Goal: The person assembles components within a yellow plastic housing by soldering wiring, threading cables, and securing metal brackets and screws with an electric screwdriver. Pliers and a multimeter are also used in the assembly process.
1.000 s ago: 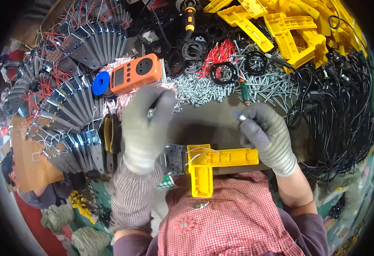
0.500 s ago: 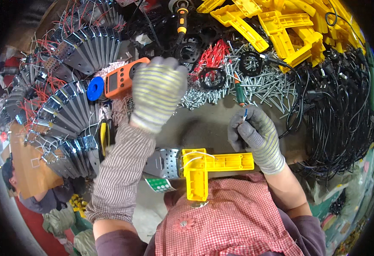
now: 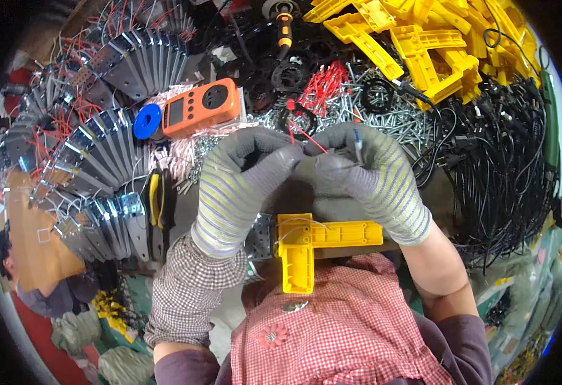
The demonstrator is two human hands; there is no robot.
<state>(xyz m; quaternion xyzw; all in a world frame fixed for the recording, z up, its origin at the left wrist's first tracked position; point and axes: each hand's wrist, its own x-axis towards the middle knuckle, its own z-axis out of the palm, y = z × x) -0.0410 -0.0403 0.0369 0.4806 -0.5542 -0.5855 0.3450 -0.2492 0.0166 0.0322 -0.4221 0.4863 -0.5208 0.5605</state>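
My left hand [image 3: 245, 183], in a striped grey-palmed glove, has its thumb and fingertips pinched together on a thin red strip [image 3: 311, 141]. The strip slants toward the fingertips of my right hand [image 3: 377, 176], gloved alike and closed. Between the right fingers rises a cable end with a blue wire [image 3: 357, 137]; most of it is hidden. Both hands meet above the bench. Nearer my apron lies a yellow plastic handle shell [image 3: 345, 234] with thin white wires across it. A perforated grey metal plate [image 3: 259, 239] adjoins its left end, partly behind my left wrist.
An orange meter [image 3: 204, 109] and a blue disc [image 3: 146, 121] lie at back left, beside fanned metal plates [image 3: 104, 151]. Yellow-handled pliers [image 3: 155, 199] rest below. Screws, red strips [image 3: 328, 86] and black rings fill the back. Yellow shells [image 3: 422, 51] and black cables [image 3: 502, 186] crowd the right.
My left hand has come from over the orange meter toward the right hand, now pinching a red strip. The meter is uncovered. My right hand has shifted slightly up and left.
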